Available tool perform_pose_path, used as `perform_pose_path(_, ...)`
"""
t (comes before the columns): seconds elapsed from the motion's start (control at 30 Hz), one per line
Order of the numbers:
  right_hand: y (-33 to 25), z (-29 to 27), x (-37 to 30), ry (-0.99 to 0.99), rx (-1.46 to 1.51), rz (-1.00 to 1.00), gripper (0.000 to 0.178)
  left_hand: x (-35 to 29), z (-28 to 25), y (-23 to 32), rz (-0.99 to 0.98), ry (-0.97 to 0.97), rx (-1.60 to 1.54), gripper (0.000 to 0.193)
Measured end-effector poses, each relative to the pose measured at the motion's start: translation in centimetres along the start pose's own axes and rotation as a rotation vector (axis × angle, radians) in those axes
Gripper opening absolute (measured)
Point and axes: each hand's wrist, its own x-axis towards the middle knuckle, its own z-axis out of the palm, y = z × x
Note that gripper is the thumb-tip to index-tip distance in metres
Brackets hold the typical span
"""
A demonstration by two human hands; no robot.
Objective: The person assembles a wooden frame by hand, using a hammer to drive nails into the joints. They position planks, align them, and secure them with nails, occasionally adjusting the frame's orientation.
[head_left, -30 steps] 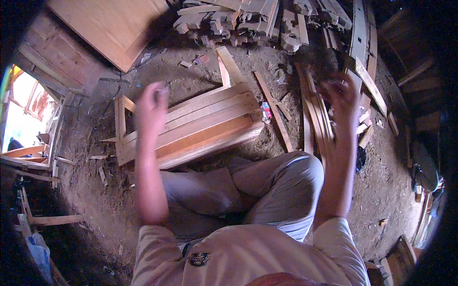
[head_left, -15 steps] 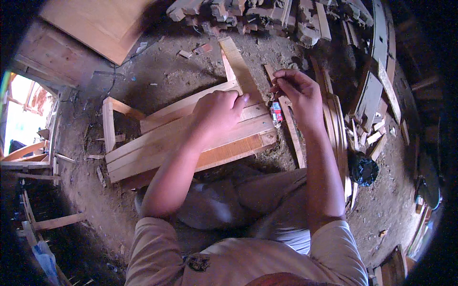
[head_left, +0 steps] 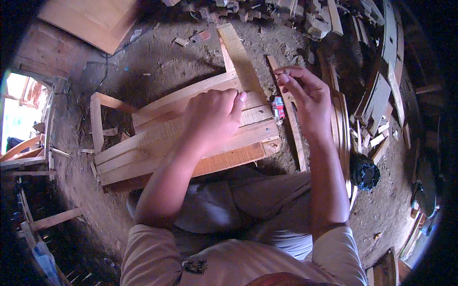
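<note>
In front of me lies a low frame of pale wooden boards [head_left: 138,152], its planks side by side and its near edge close to my folded legs. My left hand [head_left: 213,114] is curled above the boards, thumb against the bent fingers; anything inside is hidden. To the right, my right hand [head_left: 309,102] is raised past the boards' right end, thumb and fingertips pinched together. Whatever sits in that pinch is too small to make out. On the ground between the board ends and my right hand lies a small red and white packet [head_left: 278,108].
An upright plank [head_left: 238,57] juts from the frame's far side. A narrow strip of wood [head_left: 296,138] and several long boards [head_left: 341,128] lie at the right. A dark, crumpled bag-like thing [head_left: 365,171] sits beside them. Scrap wood [head_left: 317,24] is heaped at the far side.
The view has shifted a little, so the boards appear farther left. My right hand has moved slightly away from my left. Both hands keep their closed shape.
</note>
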Motion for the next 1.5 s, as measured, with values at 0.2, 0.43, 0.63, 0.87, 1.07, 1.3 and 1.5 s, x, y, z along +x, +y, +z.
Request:
perform_pose_path(0.2, -1.5, 2.1, -0.3, -0.147, -0.090, 0.044, 0.024, -0.1, 0.5, -0.3, 0.001, 0.062, -0.048, 0.038)
perform_pose_path(0.43, -1.1, 2.3, -0.2, -0.157, -0.221, -0.093, 0.022, -0.1, 1.0, -0.8, 0.019, 0.087, -0.130, 0.038)
perform_pose_path(0.63, -1.0, 2.3, -0.3, -0.141, -0.144, -0.045, 0.021, 0.0, 0.8, -0.5, -0.032, 0.085, -0.109, 0.025)
perform_pose_path(0.87, -1.1, 2.5, -0.1, -0.140, -0.208, -0.133, 0.023, 0.7, 0.9, -1.3, 0.198, 0.273, -0.172, 0.030)
perform_pose_path(1.07, -0.4, 2.5, 0.2, -0.111, -0.184, -0.194, 0.022, 1.3, 0.1, -0.6, 0.241, 0.225, -0.340, 0.045)
perform_pose_path(1.3, 0.2, 2.4, 0.3, -0.114, -0.144, -0.156, 0.024, 4.1, 0.6, -1.7, 0.222, 0.064, -0.843, 0.047)
perform_pose_path(1.5, -0.1, 2.1, 0.3, -0.126, -0.185, -0.123, 0.025, 4.0, 1.5, -1.7, 0.239, 0.094, -0.849, 0.047)
